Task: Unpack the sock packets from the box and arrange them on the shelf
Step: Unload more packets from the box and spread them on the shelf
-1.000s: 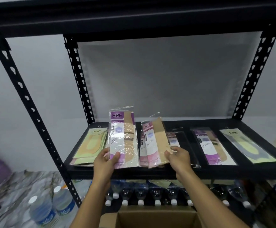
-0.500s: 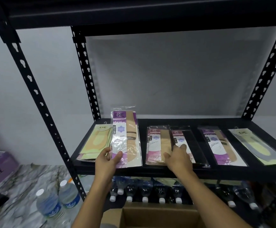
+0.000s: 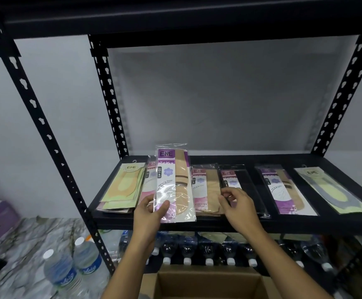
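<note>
"At the bottom of my feed, the cardboard box (image 3: 208, 283) stands open; I see only its brown inner wall," I say.

"And the shelf?" the desk asks.

"The shelf (image 3: 283, 223) carries packets lying flat, long axes front to back, headers toward the wall, with a yellow-green stack (image 3: 124, 188) at the left end."

"The hands?"

"The left hand (image 3: 147, 214) pinches the lower end of the purple packet (image 3: 173, 182), thumb in front. It stands nearly upright over the shelf's front, header up. The right hand (image 3: 238, 208) hovers above the pink-and-black packet (image 3: 229, 180), fingers loosely curled, holding nothing."
</note>
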Action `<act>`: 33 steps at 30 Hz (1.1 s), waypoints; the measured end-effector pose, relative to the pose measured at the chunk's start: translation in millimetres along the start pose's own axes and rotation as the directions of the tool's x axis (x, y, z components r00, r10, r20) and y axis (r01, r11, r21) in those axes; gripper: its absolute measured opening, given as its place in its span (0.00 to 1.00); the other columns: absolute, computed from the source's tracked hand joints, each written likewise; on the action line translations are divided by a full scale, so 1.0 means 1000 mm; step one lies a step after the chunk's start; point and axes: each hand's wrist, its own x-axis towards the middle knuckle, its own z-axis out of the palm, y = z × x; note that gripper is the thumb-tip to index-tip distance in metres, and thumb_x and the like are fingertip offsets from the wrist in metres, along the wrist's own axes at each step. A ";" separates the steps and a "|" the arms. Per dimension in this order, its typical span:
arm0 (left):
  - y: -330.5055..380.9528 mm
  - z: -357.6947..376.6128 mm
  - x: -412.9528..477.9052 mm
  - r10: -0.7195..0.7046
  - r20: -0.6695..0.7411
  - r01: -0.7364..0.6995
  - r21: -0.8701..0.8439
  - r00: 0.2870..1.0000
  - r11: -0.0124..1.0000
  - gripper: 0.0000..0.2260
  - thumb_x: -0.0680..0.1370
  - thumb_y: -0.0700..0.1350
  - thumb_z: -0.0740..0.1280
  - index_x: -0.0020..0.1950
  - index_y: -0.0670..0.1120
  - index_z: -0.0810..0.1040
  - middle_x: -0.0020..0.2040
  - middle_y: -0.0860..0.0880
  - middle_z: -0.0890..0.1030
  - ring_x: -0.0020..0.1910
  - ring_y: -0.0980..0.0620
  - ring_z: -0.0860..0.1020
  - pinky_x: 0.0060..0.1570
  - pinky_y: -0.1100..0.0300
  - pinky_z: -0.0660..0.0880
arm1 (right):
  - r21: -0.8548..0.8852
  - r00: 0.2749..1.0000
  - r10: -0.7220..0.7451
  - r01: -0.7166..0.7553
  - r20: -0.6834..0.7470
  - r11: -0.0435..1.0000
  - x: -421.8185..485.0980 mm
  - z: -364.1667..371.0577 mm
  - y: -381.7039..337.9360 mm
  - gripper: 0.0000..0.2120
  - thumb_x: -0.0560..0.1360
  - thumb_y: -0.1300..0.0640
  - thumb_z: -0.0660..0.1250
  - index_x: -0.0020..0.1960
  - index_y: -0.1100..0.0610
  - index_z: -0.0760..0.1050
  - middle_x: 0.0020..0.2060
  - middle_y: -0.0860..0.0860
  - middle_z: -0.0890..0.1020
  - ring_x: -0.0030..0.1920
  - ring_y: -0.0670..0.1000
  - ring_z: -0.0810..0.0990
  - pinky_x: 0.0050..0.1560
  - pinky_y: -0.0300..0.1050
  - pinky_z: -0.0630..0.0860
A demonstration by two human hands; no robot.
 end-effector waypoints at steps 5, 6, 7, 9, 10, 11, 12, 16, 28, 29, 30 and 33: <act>-0.002 0.031 -0.009 0.000 0.093 -0.002 0.024 0.996 1.000 0.12 0.75 0.39 0.72 0.57 0.47 0.76 0.48 0.47 0.86 0.46 0.49 0.85 0.48 0.53 0.80 | 0.100 0.999 0.048 -0.046 -0.012 0.994 -0.009 -0.019 0.006 0.10 0.74 0.54 0.69 0.54 0.55 0.78 0.45 0.49 0.79 0.46 0.43 0.78 0.42 0.29 0.72; -0.003 0.039 -0.010 -0.003 0.116 -0.001 0.029 0.993 1.000 0.12 0.75 0.39 0.72 0.57 0.47 0.77 0.49 0.47 0.86 0.47 0.49 0.85 0.50 0.51 0.80 | 0.101 0.998 0.062 -0.060 -0.013 0.993 -0.009 -0.023 0.008 0.11 0.74 0.53 0.69 0.55 0.55 0.78 0.46 0.49 0.79 0.46 0.42 0.78 0.43 0.30 0.72; -0.003 0.048 -0.012 -0.003 0.134 -0.002 0.036 0.991 0.999 0.12 0.75 0.39 0.71 0.58 0.47 0.77 0.50 0.47 0.86 0.48 0.49 0.84 0.51 0.51 0.80 | 0.101 0.997 0.078 -0.076 -0.014 0.992 -0.009 -0.028 0.012 0.12 0.74 0.52 0.69 0.56 0.55 0.78 0.47 0.49 0.79 0.47 0.42 0.77 0.44 0.31 0.72; -0.003 0.065 -0.015 -0.003 0.168 -0.003 0.035 0.986 0.999 0.13 0.75 0.38 0.71 0.58 0.46 0.76 0.51 0.46 0.85 0.49 0.48 0.84 0.52 0.50 0.80 | 0.116 0.993 0.119 -0.116 -0.017 0.986 -0.009 -0.039 0.018 0.12 0.75 0.51 0.68 0.57 0.54 0.77 0.48 0.49 0.79 0.47 0.42 0.77 0.44 0.32 0.72; -0.003 0.074 -0.016 -0.007 0.185 0.002 0.029 0.983 1.000 0.13 0.75 0.38 0.71 0.58 0.46 0.76 0.52 0.46 0.85 0.49 0.47 0.84 0.54 0.48 0.80 | 0.122 0.990 0.135 -0.131 -0.027 0.984 -0.009 -0.045 0.021 0.12 0.75 0.51 0.68 0.56 0.53 0.77 0.47 0.48 0.79 0.47 0.42 0.77 0.43 0.32 0.72; -0.002 0.083 -0.017 -0.012 0.200 0.006 0.027 0.980 1.000 0.14 0.75 0.38 0.72 0.58 0.47 0.76 0.52 0.45 0.85 0.50 0.47 0.84 0.56 0.46 0.79 | 0.124 0.988 0.147 -0.141 -0.043 0.982 -0.009 -0.051 0.024 0.11 0.75 0.52 0.67 0.56 0.53 0.77 0.47 0.48 0.79 0.47 0.42 0.77 0.44 0.32 0.73; -0.001 0.093 -0.019 -0.015 0.214 0.010 0.021 0.977 1.000 0.14 0.75 0.39 0.72 0.59 0.47 0.76 0.52 0.45 0.85 0.51 0.46 0.84 0.57 0.44 0.79 | 0.125 0.985 0.158 -0.149 -0.062 0.981 -0.010 -0.057 0.028 0.10 0.75 0.53 0.67 0.55 0.54 0.77 0.46 0.48 0.79 0.47 0.42 0.77 0.44 0.34 0.74; 0.005 0.139 -0.025 -0.003 0.274 0.005 -0.005 0.962 1.000 0.15 0.75 0.39 0.72 0.60 0.45 0.75 0.52 0.45 0.85 0.50 0.45 0.84 0.58 0.42 0.78 | 0.105 0.972 0.202 -0.190 -0.118 0.976 -0.012 -0.076 0.046 0.09 0.75 0.59 0.67 0.56 0.57 0.77 0.43 0.48 0.80 0.43 0.40 0.77 0.39 0.29 0.72; -0.009 0.256 -0.041 -0.087 0.378 0.097 -0.006 0.922 0.995 0.13 0.76 0.37 0.70 0.58 0.46 0.74 0.53 0.46 0.85 0.51 0.47 0.84 0.56 0.45 0.79 | 0.428 0.893 0.406 -0.296 -0.193 0.854 -0.015 -0.169 0.080 0.08 0.78 0.52 0.63 0.48 0.52 0.80 0.43 0.49 0.84 0.42 0.50 0.81 0.39 0.41 0.74; -0.014 0.263 -0.042 -0.103 0.370 0.110 0.003 0.923 0.994 0.13 0.76 0.38 0.71 0.58 0.45 0.74 0.52 0.46 0.85 0.51 0.47 0.84 0.56 0.45 0.79 | 0.441 0.896 0.407 -0.298 -0.176 0.847 -0.014 -0.172 0.081 0.07 0.77 0.52 0.64 0.49 0.52 0.80 0.42 0.50 0.84 0.41 0.50 0.82 0.37 0.40 0.74; -0.018 0.270 -0.042 -0.114 0.365 0.117 0.013 0.924 0.993 0.14 0.76 0.38 0.71 0.59 0.45 0.74 0.52 0.46 0.85 0.51 0.47 0.84 0.56 0.45 0.79 | 0.446 0.895 0.412 -0.302 -0.171 0.843 -0.013 -0.175 0.083 0.07 0.76 0.53 0.66 0.49 0.53 0.80 0.43 0.51 0.84 0.41 0.50 0.82 0.36 0.39 0.74; -0.026 0.285 -0.041 -0.106 0.328 0.075 0.106 0.939 0.992 0.14 0.75 0.41 0.72 0.60 0.43 0.75 0.49 0.47 0.85 0.48 0.49 0.84 0.54 0.48 0.80 | 0.429 0.871 0.455 -0.344 -0.187 0.835 -0.005 -0.179 0.089 0.07 0.74 0.58 0.69 0.51 0.57 0.79 0.43 0.53 0.84 0.43 0.51 0.83 0.38 0.42 0.78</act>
